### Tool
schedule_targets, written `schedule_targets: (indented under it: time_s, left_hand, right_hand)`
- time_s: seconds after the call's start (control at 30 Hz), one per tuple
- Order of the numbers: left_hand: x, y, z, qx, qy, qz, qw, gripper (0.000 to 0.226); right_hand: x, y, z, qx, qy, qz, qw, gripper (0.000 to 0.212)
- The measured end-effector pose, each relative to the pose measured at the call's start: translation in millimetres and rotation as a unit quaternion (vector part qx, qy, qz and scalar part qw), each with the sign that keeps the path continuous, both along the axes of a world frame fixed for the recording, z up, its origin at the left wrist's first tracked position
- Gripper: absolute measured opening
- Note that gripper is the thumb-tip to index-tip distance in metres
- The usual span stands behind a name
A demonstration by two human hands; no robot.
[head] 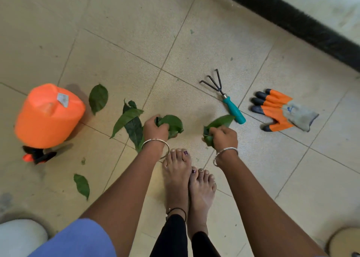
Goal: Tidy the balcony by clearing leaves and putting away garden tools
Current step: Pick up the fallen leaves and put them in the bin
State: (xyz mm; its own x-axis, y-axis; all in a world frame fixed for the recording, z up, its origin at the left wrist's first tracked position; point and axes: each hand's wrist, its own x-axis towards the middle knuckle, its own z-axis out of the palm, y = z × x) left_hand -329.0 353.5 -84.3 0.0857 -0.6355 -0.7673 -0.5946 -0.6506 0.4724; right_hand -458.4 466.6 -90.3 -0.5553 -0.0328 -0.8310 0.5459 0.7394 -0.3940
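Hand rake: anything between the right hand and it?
Nothing separate blocks the floor between them. The right hand is close to the teal handle of the hand rake, but it grips leaves, one of which reaches toward the handle's end. The glove lies beyond the rake.

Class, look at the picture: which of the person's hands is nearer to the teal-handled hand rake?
Right. The right hand, gripping leaves, lies just below the handle of the hand rake; the left hand, also gripping leaves, is well off to its left.
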Motion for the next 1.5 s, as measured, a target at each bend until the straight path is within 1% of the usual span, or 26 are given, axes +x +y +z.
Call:
schedule_targets:
  time_s: [0.07, 0.1, 0.17, 0.27, 0.4, 0.47, 0.53, 0.6, 0.63, 0.77, 0.83, 0.9, 0.93, 0.97, 1.03, 1.07, 1.13, 1.23, 1.3, 1.37, 1.5]
  left_hand:
    - [8.2, 5.5, 29.9, 0.027, 0.020, 0.058, 0.998, 0.036]
    - [11.3, 7.3, 47.6, 0.034, 0.032, 0.081, 0.996, 0.034]
    - [17.4, 12.1, 78.8, 0.032, 0.055, 0.115, 0.991, 0.029]
    - [18.6, 10.4, 147.7, 0.024, 0.076, 0.144, 0.986, 0.025]
    - [9.7, 0.6, 258.1, 0.050, 0.170, 0.221, 0.959, 0.020]
    - [9.0, -1.3, 315.1, 0.060, 0.209, 0.248, 0.944, 0.015]
    - [7.9, -2.4, 373.9, 0.066, 0.240, 0.288, 0.925, 0.008]
    - [11.1, -4.3, 433.3, 0.063, 0.266, 0.319, 0.907, 0.010]
    - [12.0, -5.9, 461.6, 0.060, 0.278, 0.326, 0.901, 0.015]
    - [20.8, 4.9, 573.4, 0.074, 0.303, 0.311, 0.898, 0.033]
    - [25.4, 18.4, 616.5, 0.043, 0.317, 0.303, 0.898, 0.034]
    - [31.6, 35.3, 658.0, 0.008, 0.352, 0.295, 0.888, 0.036]
    - [34.7, 44.0, 678.0, -0.004, 0.372, 0.290, 0.881, 0.041]
    - [36.2, 49.6, 694.3, -0.011, 0.387, 0.290, 0.875, 0.040]
    - [35.6, 59.6, 727.4, -0.019, 0.412, 0.283, 0.866, 0.025]
    - [34.2, 64.2, 741.9, -0.019, 0.426, 0.282, 0.860, 0.023]
    - [28.9, 70.8, 767.6, -0.009, 0.454, 0.279, 0.846, 0.028]
    - [23.5, 77.4, 803.1, 0.038, 0.496, 0.263, 0.827, 0.032]
    - [22.0, 84.3, 823.1, 0.054, 0.522, 0.242, 0.816, 0.033]
    - [20.9, 95.2, 836.3, 0.065, 0.541, 0.225, 0.808, 0.032]
    - [22.1, 127.4, 850.4, 0.104, 0.559, 0.173, 0.805, 0.029]
  right_hand:
    - [-0.7, 0.2, 34.0, -0.041, -0.012, -0.078, 0.996, 0.009]
    - [-1.0, -2.5, 56.5, -0.064, -0.019, -0.108, 0.992, 0.016]
    - [-0.7, -5.5, 98.1, -0.098, -0.032, -0.142, 0.985, 0.029]
    - [1.0, -12.7, 170.4, -0.133, -0.046, -0.170, 0.975, 0.041]
    - [9.1, -21.7, 260.9, -0.182, -0.077, -0.174, 0.965, 0.046]
    - [11.8, -24.3, 314.7, -0.200, -0.092, -0.153, 0.963, 0.049]
    - [12.7, -26.6, 366.8, -0.212, -0.100, -0.131, 0.963, 0.057]
    - [13.9, -28.0, 423.4, -0.228, -0.108, -0.125, 0.960, 0.065]
    - [15.0, -28.5, 451.0, -0.239, -0.110, -0.123, 0.957, 0.066]
    - [23.6, -20.3, 563.5, -0.313, -0.118, -0.109, 0.936, 0.049]
    - [31.0, -14.5, 615.5, -0.355, -0.119, -0.098, 0.922, 0.034]
    - [38.2, -4.4, 665.7, -0.385, -0.105, -0.091, 0.912, 0.012]
    - [40.9, 2.3, 689.1, -0.397, -0.093, -0.093, 0.908, 0.009]
    - [42.5, 7.2, 707.0, -0.405, -0.078, -0.095, 0.906, 0.014]
    - [44.3, 17.0, 740.5, -0.411, -0.042, -0.098, 0.905, 0.018]
    - [45.5, 22.3, 755.1, -0.409, -0.025, -0.102, 0.906, 0.019]
    - [45.4, 32.3, 781.6, -0.405, 0.000, -0.116, 0.907, 0.021]
    - [43.0, 46.8, 813.3, -0.403, 0.025, -0.141, 0.904, 0.016]
    - [42.6, 59.8, 833.1, -0.404, 0.053, -0.163, 0.898, 0.012]
    - [46.5, 77.3, 849.4, -0.413, 0.077, -0.195, 0.886, 0.010]
    - [61.3, 121.8, 868.7, -0.441, 0.105, -0.259, 0.853, 0.009]
